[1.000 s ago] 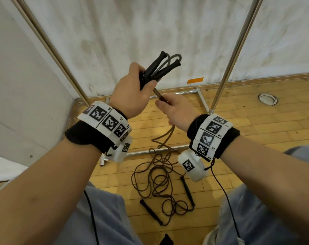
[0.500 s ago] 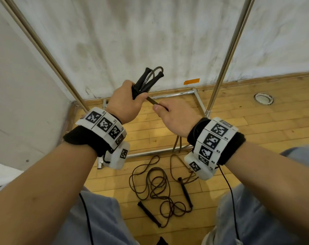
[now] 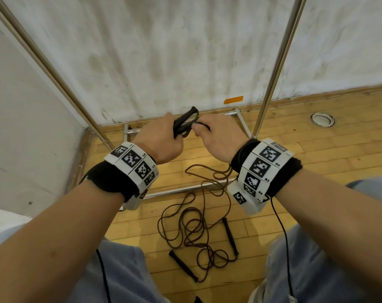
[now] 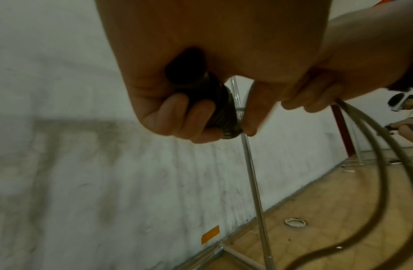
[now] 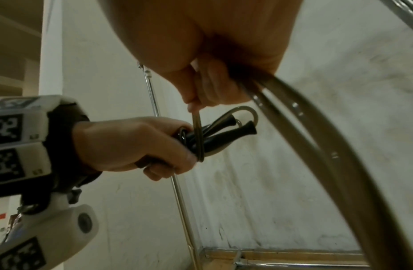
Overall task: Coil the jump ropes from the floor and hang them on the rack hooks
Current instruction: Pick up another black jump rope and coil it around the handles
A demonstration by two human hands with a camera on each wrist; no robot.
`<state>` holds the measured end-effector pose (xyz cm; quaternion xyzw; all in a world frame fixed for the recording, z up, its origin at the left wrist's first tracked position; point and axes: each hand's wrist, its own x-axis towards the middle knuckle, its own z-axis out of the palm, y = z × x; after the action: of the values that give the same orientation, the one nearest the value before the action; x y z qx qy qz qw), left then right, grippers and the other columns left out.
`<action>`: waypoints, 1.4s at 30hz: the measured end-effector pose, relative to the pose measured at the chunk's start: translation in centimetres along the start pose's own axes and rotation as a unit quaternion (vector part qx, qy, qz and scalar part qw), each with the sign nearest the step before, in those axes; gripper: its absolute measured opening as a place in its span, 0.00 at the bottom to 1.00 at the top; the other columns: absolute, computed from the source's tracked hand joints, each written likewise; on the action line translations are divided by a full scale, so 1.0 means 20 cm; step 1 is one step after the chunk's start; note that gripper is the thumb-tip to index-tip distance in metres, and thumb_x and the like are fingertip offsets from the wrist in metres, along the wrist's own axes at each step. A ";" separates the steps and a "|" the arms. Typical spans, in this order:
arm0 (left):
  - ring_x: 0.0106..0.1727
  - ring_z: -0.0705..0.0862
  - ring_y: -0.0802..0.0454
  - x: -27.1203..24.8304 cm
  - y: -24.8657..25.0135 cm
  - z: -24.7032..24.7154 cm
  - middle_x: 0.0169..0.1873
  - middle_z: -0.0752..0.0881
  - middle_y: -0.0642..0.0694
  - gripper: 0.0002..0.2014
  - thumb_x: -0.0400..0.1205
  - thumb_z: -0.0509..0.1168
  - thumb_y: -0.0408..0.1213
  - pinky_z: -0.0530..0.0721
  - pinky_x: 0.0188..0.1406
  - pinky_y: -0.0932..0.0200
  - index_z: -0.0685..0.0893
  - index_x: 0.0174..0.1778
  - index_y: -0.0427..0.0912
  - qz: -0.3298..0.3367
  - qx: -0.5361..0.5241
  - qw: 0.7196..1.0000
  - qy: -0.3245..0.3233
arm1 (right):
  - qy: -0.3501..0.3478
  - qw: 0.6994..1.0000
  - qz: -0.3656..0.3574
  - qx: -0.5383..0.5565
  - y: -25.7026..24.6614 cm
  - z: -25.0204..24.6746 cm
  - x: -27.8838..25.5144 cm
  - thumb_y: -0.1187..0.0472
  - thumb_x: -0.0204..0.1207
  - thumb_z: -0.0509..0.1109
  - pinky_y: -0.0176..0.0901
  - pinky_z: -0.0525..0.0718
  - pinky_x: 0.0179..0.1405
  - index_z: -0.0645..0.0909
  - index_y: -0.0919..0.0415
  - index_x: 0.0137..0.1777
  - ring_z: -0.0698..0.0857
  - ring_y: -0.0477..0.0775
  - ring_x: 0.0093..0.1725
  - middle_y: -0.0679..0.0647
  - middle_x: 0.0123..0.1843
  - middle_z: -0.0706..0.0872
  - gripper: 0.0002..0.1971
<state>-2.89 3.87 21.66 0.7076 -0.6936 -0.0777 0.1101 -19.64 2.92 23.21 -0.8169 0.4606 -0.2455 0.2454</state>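
Note:
My left hand [image 3: 161, 138] grips the two black handles [image 5: 223, 133] of a jump rope, their flared ends sticking out past the fist. My right hand [image 3: 216, 136] pinches that rope's cord [image 5: 197, 131], which loops around the handles [image 3: 185, 121]. More of the brown cord [image 3: 218, 173] hangs in loops below my right wrist. A second jump rope [image 3: 192, 232] lies tangled on the wooden floor between my knees, its black handles [image 3: 182, 266] apart from each other. In the left wrist view my fingers [image 4: 184, 118] curl round a handle end [image 4: 223, 113].
The metal rack's two uprights [image 3: 273, 71] rise in front of a white wall, with its base bars [image 3: 179, 190] on the floor under my hands. A round floor fitting [image 3: 322, 119] sits at the right. Another person [image 4: 406, 117] is far right.
Both hands have dropped lower and come closer together. The cord my right hand holds now wraps around the handles, and more slack has lifted off the floor.

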 end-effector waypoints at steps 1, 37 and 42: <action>0.33 0.76 0.58 0.00 0.01 0.01 0.37 0.78 0.52 0.15 0.76 0.64 0.50 0.68 0.24 0.60 0.68 0.51 0.49 0.007 0.008 1.000 -0.012 | 0.007 1.000 -0.002 0.007 0.00 0.00 0.00 0.57 0.84 0.57 0.26 0.69 0.28 0.76 0.56 0.39 0.72 0.43 0.29 0.44 0.30 0.73 0.13; 0.29 0.79 0.63 -0.16 0.14 -0.15 0.31 0.80 0.56 0.11 0.77 0.66 0.52 0.70 0.26 0.68 0.71 0.46 0.56 0.151 -0.217 0.965 0.001 | -0.054 0.905 0.151 0.394 0.12 -0.10 0.04 0.69 0.82 0.58 0.36 0.69 0.22 0.77 0.60 0.34 0.71 0.44 0.20 0.47 0.20 0.75 0.15; 0.35 0.85 0.56 -0.12 0.16 -0.13 0.37 0.88 0.49 0.10 0.83 0.62 0.44 0.82 0.32 0.60 0.67 0.54 0.49 0.109 -0.289 0.948 0.070 | 0.026 0.953 0.068 0.292 0.05 0.00 0.01 0.60 0.85 0.56 0.38 0.65 0.21 0.76 0.58 0.33 0.67 0.45 0.21 0.43 0.19 0.73 0.17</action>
<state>-5.28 6.35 24.90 0.5694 -0.7045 -0.2129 0.3663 -20.23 2.20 22.57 -0.6693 0.4296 -0.3733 0.4776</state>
